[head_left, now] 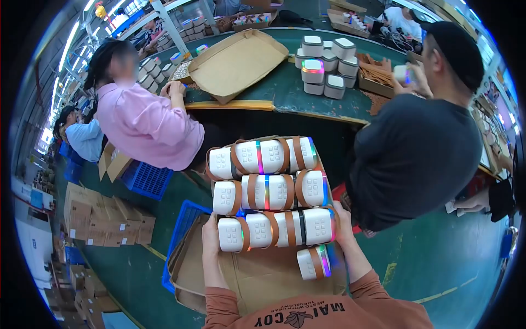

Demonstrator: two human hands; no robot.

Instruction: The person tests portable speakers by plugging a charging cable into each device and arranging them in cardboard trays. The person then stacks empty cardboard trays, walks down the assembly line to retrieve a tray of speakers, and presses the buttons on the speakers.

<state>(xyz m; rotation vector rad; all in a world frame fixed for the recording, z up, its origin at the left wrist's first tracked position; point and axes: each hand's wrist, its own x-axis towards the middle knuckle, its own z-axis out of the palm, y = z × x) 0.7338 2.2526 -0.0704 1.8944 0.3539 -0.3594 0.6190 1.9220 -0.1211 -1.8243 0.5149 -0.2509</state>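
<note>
Several white box-shaped speakers (pixel 259 229) with brown straps, button pads and glowing coloured bands lie end to end in the nearest row. My left hand (pixel 210 233) presses on the left end of this row, and my right hand (pixel 343 222) is against its right end. Most fingers of both hands are hidden behind the row and its sides. Two similar rows, a middle one (pixel 278 192) and a far one (pixel 270 156), lie beyond it, with a cardboard edge around them. One single strapped speaker (pixel 311 264) sits apart, nearer to my body, by my right forearm.
Below my arms is a cardboard sheet (pixel 255 274) beside a blue crate (pixel 183 219). One person in pink (pixel 145 123) stands ahead left, another in dark clothing (pixel 419 153) ahead right. A green workbench (pixel 298 104) carries stacked white units (pixel 333 66) and a cardboard tray (pixel 241 63). Cartons (pixel 104 216) stand left.
</note>
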